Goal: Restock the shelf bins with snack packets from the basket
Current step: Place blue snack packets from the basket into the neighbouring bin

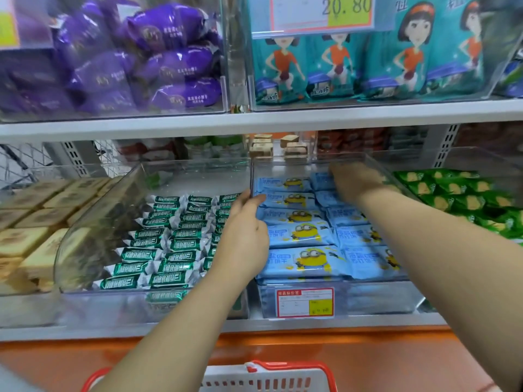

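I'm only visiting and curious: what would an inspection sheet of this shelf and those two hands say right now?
Surface: white lower shelf carrying clear bins side by side; orange ledge below.
Job's things: blue packets in two rows in the middle bin; white basket with red handles at bottom edge, contents unseen.
Clutter: nothing seen.
Hands: left hand at the blue packets' left edge, thumb on one, fingers hidden; right hand blurred over the back right row, grip unclear.
Cables: nothing seen.
Surroundings: green-and-white bars left, green packets right, purple packs and teal packs above.
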Available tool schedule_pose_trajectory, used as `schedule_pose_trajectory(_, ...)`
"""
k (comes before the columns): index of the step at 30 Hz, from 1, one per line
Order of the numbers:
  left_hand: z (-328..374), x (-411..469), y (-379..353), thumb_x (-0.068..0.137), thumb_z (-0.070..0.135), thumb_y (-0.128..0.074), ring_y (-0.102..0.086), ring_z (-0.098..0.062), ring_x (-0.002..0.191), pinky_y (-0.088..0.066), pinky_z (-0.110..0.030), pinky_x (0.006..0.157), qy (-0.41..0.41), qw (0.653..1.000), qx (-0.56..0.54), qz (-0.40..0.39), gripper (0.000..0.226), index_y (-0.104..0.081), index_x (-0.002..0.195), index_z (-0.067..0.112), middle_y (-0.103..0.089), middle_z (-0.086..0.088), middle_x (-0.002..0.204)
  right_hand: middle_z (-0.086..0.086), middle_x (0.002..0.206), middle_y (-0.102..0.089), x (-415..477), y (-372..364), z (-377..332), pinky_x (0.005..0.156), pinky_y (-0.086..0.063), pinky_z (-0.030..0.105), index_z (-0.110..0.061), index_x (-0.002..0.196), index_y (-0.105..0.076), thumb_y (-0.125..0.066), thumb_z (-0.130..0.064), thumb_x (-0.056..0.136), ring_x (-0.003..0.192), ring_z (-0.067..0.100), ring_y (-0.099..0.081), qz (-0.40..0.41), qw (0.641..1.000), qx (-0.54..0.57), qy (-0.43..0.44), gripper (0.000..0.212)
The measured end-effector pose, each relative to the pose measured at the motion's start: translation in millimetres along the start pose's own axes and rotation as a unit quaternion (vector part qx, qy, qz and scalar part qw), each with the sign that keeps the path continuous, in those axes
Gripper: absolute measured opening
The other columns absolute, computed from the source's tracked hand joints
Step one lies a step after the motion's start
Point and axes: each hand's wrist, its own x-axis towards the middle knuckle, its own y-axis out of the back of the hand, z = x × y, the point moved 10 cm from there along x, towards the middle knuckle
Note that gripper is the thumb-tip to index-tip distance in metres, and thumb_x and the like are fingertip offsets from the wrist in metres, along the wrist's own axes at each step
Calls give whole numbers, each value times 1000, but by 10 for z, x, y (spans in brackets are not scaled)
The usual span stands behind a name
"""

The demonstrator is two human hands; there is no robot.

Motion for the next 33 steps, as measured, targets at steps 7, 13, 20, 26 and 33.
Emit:
schedule_pose_trajectory(7,-21,-2,-18,102,-2,-32,-28,44,73,-27,10,58,-5,1000,-16,2,51,-40,149,15,-22,3,160,20,152,-34,-100,-207,-2,102,-42,47,-20,143,-43,-39,-16,97,138,35,-37,-84,996,17,-20,47)
schedule_pose_trajectory(13,-70,66,-15,102,3,-33,-37,2,103,-28,7,68,-8,998,53,23,50,-40,149,19,-22,5,160,8,152,-40,-423,35,-206,103,-43,45,-20,146,-40,-37,-21,101,132,35,-44,-53,995,79,31,45)
schedule_pose_trajectory(20,224,-5,216,99,28,-51,-48,-22,127,-41,-39,106,-98,986,117,63,40,-52,138,19,-45,-2,141,2,118,-67,-1793,783,-712,91,-48,43,-20,121,-65,-54,-31,98,111,26,-58,141,948,229,171,28)
schedule_pose_trajectory(26,-215,-1162,471,95,23,-55,-64,-13,92,-53,-36,86,-94,993,68,35,25,-68,115,27,-69,5,106,-11,88,-70,-2750,372,-1269,71,-54,38,-29,104,-68,-56,-35,87,82,16,-66,55,919,331,207,22)
schedule_pose_trajectory(33,-1828,-2232,445,100,23,-50,-63,-7,71,-56,-32,65,131,985,104,-35,23,-64,115,33,-72,9,100,-14,90,-66,-3237,-1009,-1974,57,-41,23,-31,107,-67,-56,-26,94,72,9,-59,-143,927,262,225,18)
